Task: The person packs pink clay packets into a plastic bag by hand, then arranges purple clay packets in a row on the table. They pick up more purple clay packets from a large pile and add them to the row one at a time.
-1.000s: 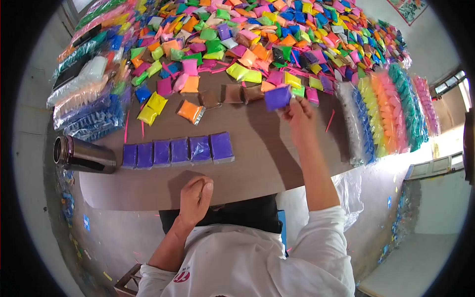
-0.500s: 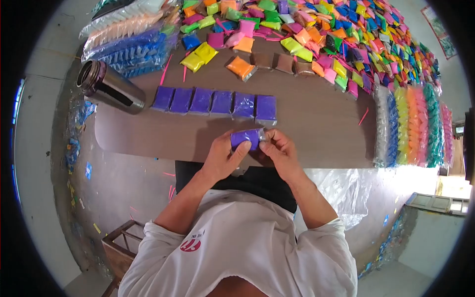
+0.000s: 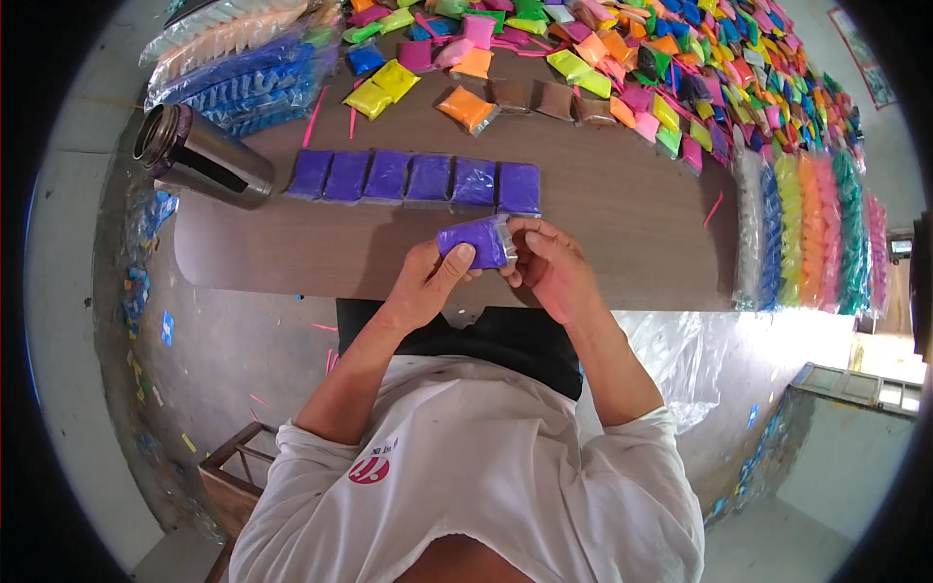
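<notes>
My left hand (image 3: 428, 282) grips a purple packet (image 3: 470, 243) in clear wrap, its thumb lying on the front face. At the packet's right end, where the clear edge shows, my right hand (image 3: 552, 264) has its fingers curled and bent close together; its fingertips are partly hidden behind the wrap. Just beyond both hands lies a row of several purple packets (image 3: 429, 179), side by side on the brown table (image 3: 632, 228).
A metal flask (image 3: 209, 160) lies at the left, beside bagged blue packets (image 3: 258, 92). Loose coloured packets (image 3: 680, 73) are heaped at the back right. Long strips of packets (image 3: 807, 233) hang near the right edge. A wooden stool (image 3: 228, 466) stands lower left.
The held packet has turned flatter, showing more of its purple face, and shifted slightly left and up. My right fingers have spread a little over its end. The whole view has shifted slightly.
</notes>
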`<act>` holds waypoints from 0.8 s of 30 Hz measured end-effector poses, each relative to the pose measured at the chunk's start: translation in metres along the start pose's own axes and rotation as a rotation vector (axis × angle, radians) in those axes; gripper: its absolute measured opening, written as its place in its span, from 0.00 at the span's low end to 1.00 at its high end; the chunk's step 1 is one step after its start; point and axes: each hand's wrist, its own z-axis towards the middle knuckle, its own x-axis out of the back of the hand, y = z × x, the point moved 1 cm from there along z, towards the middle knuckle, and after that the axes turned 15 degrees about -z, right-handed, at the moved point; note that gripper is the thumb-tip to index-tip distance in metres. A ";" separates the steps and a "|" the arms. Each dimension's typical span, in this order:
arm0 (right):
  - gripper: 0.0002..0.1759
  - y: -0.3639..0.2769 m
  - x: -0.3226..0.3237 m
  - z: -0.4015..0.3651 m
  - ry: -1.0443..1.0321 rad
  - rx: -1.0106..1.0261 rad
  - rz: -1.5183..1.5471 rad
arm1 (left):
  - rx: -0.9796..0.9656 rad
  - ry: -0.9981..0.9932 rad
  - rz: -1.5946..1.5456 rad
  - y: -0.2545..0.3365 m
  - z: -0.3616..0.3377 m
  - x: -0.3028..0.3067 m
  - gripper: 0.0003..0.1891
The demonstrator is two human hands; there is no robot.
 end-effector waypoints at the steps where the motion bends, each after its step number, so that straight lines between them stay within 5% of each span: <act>1: 0.14 0.000 -0.001 0.001 0.017 0.007 -0.029 | 0.000 -0.008 0.005 0.000 0.001 0.001 0.21; 6: 0.18 -0.009 -0.012 0.007 0.109 0.022 -0.292 | 0.025 -0.020 0.084 -0.002 0.001 0.004 0.21; 12: 0.10 0.000 -0.008 0.011 0.146 -0.016 -0.437 | -0.086 -0.070 0.281 0.008 0.001 -0.008 0.20; 15: 0.09 0.000 -0.008 0.009 0.150 0.127 -0.655 | -0.113 -0.090 0.373 0.010 0.002 -0.008 0.20; 24: 0.16 -0.018 -0.005 -0.001 -0.134 -0.039 -0.769 | -0.153 -0.109 0.455 0.005 0.004 -0.004 0.19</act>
